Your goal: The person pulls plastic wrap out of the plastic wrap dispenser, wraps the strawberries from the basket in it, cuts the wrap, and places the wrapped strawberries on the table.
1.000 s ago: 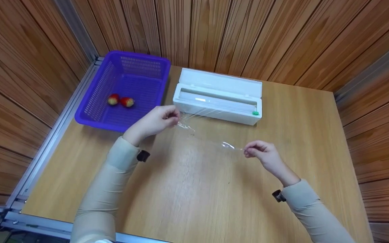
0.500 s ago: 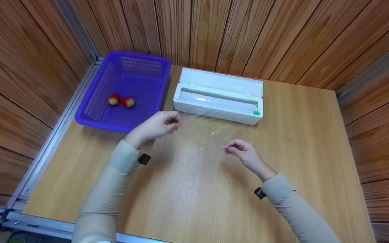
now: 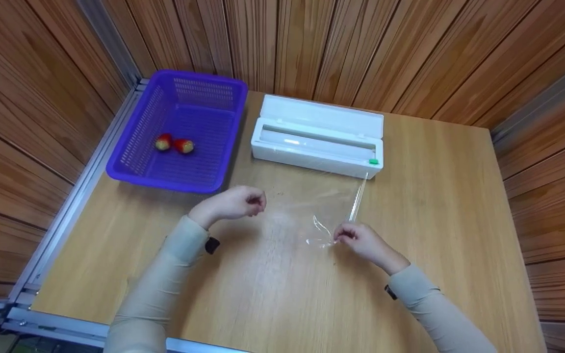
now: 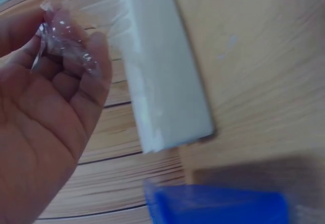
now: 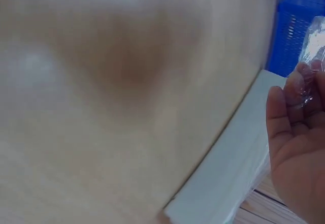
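Nearest, at the bottom of the frame, a metal rail [image 3: 204, 346] edges the bench [image 3: 272, 314], and two beige sleeves reach in from lower left and lower right. Bench top stretches from this rail up to both hands. The right hand [image 3: 361, 242], just right of centre, has thumb and fingers brought together — a narrow pinch on a gathered edge of clear film [image 3: 355, 203]. The left hand [image 3: 231, 203], left of centre, has its fingers curled in to the thumb; the left wrist view shows them holding a crumpled bit of the same film. The hands are well apart, with film stretched between them and the box.

Beyond them, at upper centre, the film runs back to a long white box [image 3: 312, 159], its lid tipped back toward the wall and a green tab [image 3: 373, 161] at its right end. At upper left, near the box — a strip of bench between — stands a purple basket [image 3: 174, 184] holding two red-and-yellow pieces [image 3: 183, 145]. Wood-plank walls [image 3: 341, 49] close off the back and sides.
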Available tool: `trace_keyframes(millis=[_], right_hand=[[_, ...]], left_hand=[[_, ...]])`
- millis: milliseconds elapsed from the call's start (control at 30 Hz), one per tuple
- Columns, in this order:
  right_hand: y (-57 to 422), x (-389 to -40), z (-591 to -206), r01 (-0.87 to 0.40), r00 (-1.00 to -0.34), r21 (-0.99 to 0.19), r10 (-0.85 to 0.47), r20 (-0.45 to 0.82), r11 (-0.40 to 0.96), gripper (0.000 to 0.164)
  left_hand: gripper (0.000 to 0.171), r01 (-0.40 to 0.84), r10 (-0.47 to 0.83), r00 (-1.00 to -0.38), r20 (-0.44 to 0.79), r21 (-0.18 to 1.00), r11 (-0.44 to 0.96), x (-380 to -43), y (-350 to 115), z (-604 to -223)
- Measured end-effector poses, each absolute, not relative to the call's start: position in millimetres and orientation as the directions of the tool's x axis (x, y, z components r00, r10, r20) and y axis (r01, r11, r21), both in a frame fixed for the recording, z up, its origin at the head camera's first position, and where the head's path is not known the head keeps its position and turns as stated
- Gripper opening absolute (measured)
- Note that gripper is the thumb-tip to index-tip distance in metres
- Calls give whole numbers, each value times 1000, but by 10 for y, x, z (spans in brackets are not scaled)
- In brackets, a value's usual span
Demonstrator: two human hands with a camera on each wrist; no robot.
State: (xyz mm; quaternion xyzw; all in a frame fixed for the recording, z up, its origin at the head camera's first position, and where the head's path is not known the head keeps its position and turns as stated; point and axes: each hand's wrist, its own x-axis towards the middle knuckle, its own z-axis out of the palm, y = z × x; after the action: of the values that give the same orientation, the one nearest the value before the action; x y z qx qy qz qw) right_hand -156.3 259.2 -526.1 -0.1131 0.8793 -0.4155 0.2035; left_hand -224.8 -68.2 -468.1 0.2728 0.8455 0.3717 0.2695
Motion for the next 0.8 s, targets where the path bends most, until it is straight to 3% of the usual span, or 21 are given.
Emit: trace_keyframes(millis=[300,567,800], right_hand=[[2726,-1481,-5422,-174,-906,-580,-360,-223,796,18],[2755,-1482,-5516,-223,-893,-543,-393,-218,809,14],[2775,-1478,-5584,-279,-885,-504,-422,-195,817,15]], left_hand=[[9,290,698,-654,-291,756,587,-2144,-617,-5102],[9,336,672,-697,-251,714,615,-2116,-592,-5400],[9,282,621,-729,-288,701,655,-2101,-588,-5517]])
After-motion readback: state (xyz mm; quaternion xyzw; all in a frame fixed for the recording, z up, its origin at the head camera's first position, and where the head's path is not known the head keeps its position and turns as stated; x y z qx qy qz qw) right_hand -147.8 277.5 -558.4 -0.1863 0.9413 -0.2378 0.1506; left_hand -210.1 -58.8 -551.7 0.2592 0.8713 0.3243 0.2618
